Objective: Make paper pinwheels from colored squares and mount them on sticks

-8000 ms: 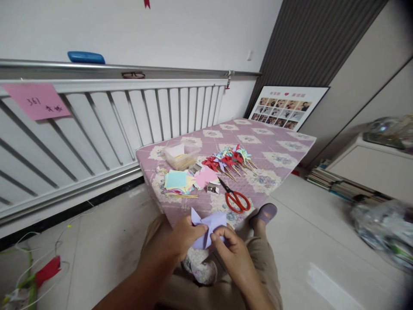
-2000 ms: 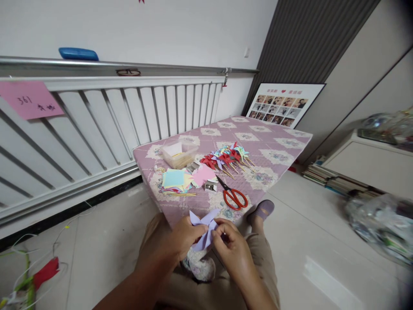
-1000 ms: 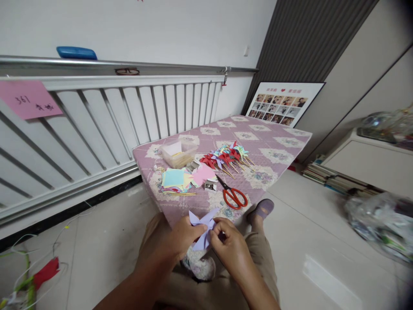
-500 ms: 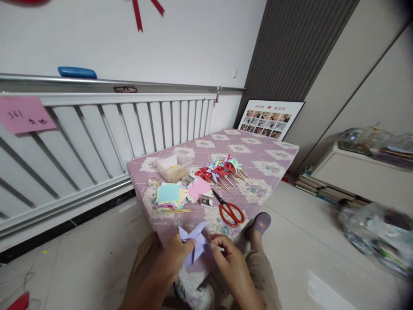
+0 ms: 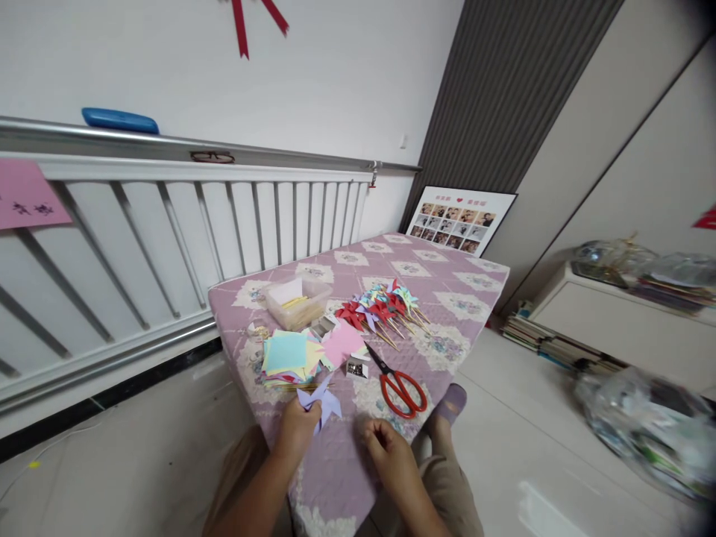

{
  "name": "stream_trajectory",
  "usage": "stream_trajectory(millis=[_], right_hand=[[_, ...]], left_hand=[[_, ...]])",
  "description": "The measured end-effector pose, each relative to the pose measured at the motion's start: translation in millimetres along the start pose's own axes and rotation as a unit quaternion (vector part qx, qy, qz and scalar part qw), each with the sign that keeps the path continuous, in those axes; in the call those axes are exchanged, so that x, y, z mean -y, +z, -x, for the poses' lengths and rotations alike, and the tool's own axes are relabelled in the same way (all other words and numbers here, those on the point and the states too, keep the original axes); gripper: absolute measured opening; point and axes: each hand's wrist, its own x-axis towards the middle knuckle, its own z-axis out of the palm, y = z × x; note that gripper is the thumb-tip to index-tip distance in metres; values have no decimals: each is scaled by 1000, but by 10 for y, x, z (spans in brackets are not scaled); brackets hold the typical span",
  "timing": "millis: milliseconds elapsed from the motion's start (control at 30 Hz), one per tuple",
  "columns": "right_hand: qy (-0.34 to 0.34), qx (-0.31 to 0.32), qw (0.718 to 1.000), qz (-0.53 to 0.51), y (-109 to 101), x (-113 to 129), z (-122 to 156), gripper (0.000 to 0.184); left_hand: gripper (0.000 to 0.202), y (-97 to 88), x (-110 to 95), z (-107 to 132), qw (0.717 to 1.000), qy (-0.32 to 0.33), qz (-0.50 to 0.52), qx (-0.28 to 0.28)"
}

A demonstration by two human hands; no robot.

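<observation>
A lavender paper pinwheel (image 5: 327, 403) is pinched at its middle by my left hand (image 5: 299, 423), over the near end of the table. My right hand (image 5: 387, 445) is apart from it to the right, its thumb and fingertips pressed together; whatever they hold, if anything, is too small to make out. Ahead of the right hand lie scissors (image 5: 403, 394) with red handles. A small open box (image 5: 356, 367) of dark metal bits sits to their left. Stacked squares of coloured paper (image 5: 285, 353) and pink sheets (image 5: 342, 344) are beyond my left hand, with thin wooden sticks (image 5: 291, 387) alongside.
Finished pinwheels on sticks (image 5: 380, 307) lie bunched mid-table. A clear plastic tub (image 5: 294, 312) holds sticks and paper. The patterned tablecloth (image 5: 417, 267) runs back towards a framed photo board (image 5: 456, 220). A white radiator (image 5: 251, 224) lines the left wall.
My left hand has carried the pinwheel left and forward, towards the paper stack. My right hand has come away from the pinwheel, its fingers still pinched. The view has shifted slightly.
</observation>
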Motion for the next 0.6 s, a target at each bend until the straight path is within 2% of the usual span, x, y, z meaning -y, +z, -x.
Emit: stream_trajectory(millis=[167, 300, 500, 600], right_hand=[[-31, -7, 995, 95, -78, 86, -530, 19], [-53, 30, 979, 197, -136, 226, -943, 21], [-53, 123, 929, 345, -44, 358, -1310, 14], [-32, 154, 899, 409, 28, 354, -1407, 22]], left_hand=[[16, 66, 46, -98, 999, 13, 35, 32], [17, 62, 80, -99, 998, 14, 47, 41], [16, 66, 120, -127, 997, 24, 62, 43], [15, 79, 146, -143, 997, 26, 66, 41]])
